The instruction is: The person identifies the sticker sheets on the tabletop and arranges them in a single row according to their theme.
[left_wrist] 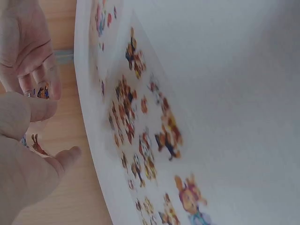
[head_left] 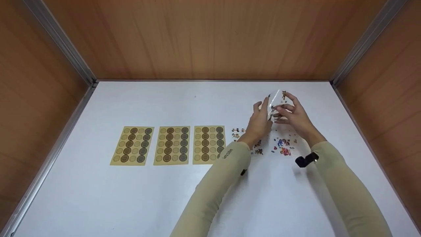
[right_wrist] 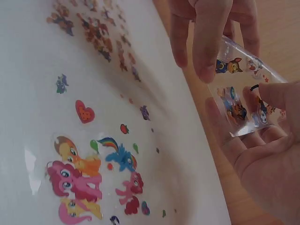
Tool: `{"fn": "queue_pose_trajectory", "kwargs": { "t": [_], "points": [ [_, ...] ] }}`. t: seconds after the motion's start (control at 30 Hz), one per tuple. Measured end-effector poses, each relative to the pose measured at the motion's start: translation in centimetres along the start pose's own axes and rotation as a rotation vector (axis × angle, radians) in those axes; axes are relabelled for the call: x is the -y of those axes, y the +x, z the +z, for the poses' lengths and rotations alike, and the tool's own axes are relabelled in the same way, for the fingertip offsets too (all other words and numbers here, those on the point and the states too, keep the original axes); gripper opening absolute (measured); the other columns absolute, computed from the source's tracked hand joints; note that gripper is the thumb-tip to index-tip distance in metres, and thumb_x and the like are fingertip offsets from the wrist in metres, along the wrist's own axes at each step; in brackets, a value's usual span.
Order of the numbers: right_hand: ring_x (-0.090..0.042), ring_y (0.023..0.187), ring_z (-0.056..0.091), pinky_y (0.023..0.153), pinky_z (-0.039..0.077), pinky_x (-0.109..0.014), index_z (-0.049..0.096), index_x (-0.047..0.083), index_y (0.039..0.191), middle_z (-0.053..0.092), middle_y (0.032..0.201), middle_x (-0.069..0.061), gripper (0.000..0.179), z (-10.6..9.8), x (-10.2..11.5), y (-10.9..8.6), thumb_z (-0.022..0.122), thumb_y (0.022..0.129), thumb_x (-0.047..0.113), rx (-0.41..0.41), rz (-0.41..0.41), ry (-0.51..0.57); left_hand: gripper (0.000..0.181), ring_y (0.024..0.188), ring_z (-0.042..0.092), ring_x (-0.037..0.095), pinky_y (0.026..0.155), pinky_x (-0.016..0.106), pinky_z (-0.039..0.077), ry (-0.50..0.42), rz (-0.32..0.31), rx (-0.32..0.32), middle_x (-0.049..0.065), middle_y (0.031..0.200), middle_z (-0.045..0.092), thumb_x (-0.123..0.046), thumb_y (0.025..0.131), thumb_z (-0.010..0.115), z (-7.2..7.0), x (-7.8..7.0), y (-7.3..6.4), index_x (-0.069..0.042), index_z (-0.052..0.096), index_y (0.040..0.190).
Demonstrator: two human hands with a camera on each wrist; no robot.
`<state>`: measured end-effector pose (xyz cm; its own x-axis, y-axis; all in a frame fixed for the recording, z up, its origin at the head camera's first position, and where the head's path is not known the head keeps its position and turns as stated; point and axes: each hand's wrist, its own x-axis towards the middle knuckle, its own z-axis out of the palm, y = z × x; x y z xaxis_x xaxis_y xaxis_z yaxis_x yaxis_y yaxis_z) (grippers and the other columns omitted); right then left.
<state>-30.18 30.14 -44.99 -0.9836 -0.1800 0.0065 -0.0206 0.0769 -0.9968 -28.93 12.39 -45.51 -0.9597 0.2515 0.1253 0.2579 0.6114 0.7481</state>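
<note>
Above the far right part of the table, both hands hold a clear sticker sheet (head_left: 275,98) with small cartoon dogs printed on it. My left hand (head_left: 260,123) pinches one edge, its thumb against the near face in the right wrist view. My right hand (head_left: 297,120) grips the opposite side, thumb over the stickers (right_wrist: 234,108) and fingers behind the film. The sheet is tilted and off the table. Below the hands lie a transparent sheet of brown cartoon dog stickers (left_wrist: 126,103) and a transparent sheet of colourful pony stickers (right_wrist: 75,178).
Three yellow sheets with rows of round brown and tan stickers lie left of the hands: a left one (head_left: 131,146), a middle one (head_left: 172,144) and a right one (head_left: 205,144). Wooden panels (head_left: 210,39) wall the white table (head_left: 131,197) at the back and sides.
</note>
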Motion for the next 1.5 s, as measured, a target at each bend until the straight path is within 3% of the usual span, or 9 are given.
{"fn": "queue_pose_trajectory", "kwargs": {
  "t": [0.4,0.6,0.73,0.87,1.0,1.17,1.3,1.43,1.5],
  "points": [
    [-0.02,0.092,0.07,0.079,0.062,-0.031,0.022,0.027,0.162,0.066,0.114,-0.011,0.082,-6.1,1.2,-6.5,0.067,0.098,0.005,-0.117,-0.057,0.029,0.087,0.122,0.058,0.011,0.097,0.012,0.046,-0.091,0.18,0.085,0.009,0.163,0.022,-0.014,0.099,0.067,3.3,-3.7,-2.6,-0.024,0.011,0.165],
    [-0.018,0.087,0.072,0.074,0.062,-0.03,0.022,0.023,0.163,0.067,0.111,-0.009,0.081,-9.5,0.1,-9.5,0.064,0.097,-0.002,-0.125,-0.036,0.084,0.073,0.115,0.06,-0.001,0.096,0.008,0.043,0.04,0.318,0.144,0.011,0.163,0.024,-0.016,0.1,0.065,4.8,-4.9,-3.9,-0.016,0.026,0.162],
    [-0.018,0.086,0.074,0.071,0.062,-0.029,0.023,0.02,0.162,0.071,0.11,-0.008,0.08,-11.3,-0.6,-10.9,0.062,0.097,-0.004,-0.129,-0.019,0.097,0.067,0.116,0.06,0.002,0.094,0.012,0.047,0.133,0.356,0.23,0.008,0.166,0.021,-0.02,0.101,0.064,5.8,-5.6,-4.7,-0.018,0.032,0.16],
    [-0.017,0.085,0.074,0.07,0.062,-0.028,0.022,0.02,0.162,0.072,0.108,-0.003,0.079,-12.5,-1.2,-12.1,0.063,0.098,-0.001,-0.149,0.026,0.064,0.07,0.142,0.04,0.014,0.108,0.019,0.041,0.229,0.355,0.351,0.003,0.169,0.011,-0.026,0.101,0.063,6.8,-6.4,-5.6,-0.023,0.029,0.161],
    [-0.015,0.084,0.074,0.069,0.062,-0.028,0.023,0.019,0.162,0.072,0.106,0.001,0.076,-13.2,-2.1,-13.1,0.063,0.099,0.003,-0.159,0.075,0.0,0.071,0.155,0.005,0.016,0.121,0.027,0.016,0.341,0.343,0.449,0.0,0.17,0.004,-0.034,0.102,0.061,7.8,-7.1,-6.2,-0.028,0.024,0.163],
    [-0.011,0.083,0.071,0.068,0.062,-0.027,0.027,0.016,0.16,0.07,0.105,0.006,0.07,-13.5,-3.2,-13.3,0.064,0.1,0.008,-0.158,0.103,-0.109,0.071,0.155,0.007,0.02,0.124,0.032,0.01,0.502,0.369,0.476,0.003,0.17,0.007,-0.042,0.102,0.058,8.7,-7.3,-6.4,-0.027,0.024,0.163],
    [-0.008,0.081,0.069,0.065,0.061,-0.026,0.022,0.01,0.16,0.065,0.106,0.009,0.07,-13.2,-3.6,-13.3,0.061,0.103,0.012,-0.167,0.121,-0.273,0.071,0.155,0.009,0.021,0.125,0.036,0.009,0.539,0.358,0.495,0.005,0.17,0.008,-0.044,0.102,0.057,9.2,-7.1,-6.5,-0.028,0.024,0.163],
    [-0.006,0.085,0.067,0.067,0.06,-0.025,0.019,0.003,0.16,0.058,0.117,-0.003,0.067,-12.8,-3.8,-13.4,0.057,0.105,0.016,-0.192,0.143,-0.437,0.069,0.155,0.006,0.018,0.125,0.034,0.003,0.535,0.329,0.534,0.003,0.17,0.009,-0.045,0.103,0.054,9.5,-7.0,-6.6,-0.029,0.023,0.163],
    [-0.014,0.096,0.065,0.069,0.059,-0.022,0.023,0.003,0.159,0.054,0.125,-0.014,0.064,-12.4,-3.8,-13.5,0.054,0.106,0.02,-0.197,0.155,-0.535,0.068,0.155,0.006,0.017,0.125,0.033,0.001,0.542,0.321,0.553,0.001,0.17,0.01,-0.046,0.103,0.053,9.6,-7.1,-6.6,-0.03,0.024,0.162]
  ]
}}
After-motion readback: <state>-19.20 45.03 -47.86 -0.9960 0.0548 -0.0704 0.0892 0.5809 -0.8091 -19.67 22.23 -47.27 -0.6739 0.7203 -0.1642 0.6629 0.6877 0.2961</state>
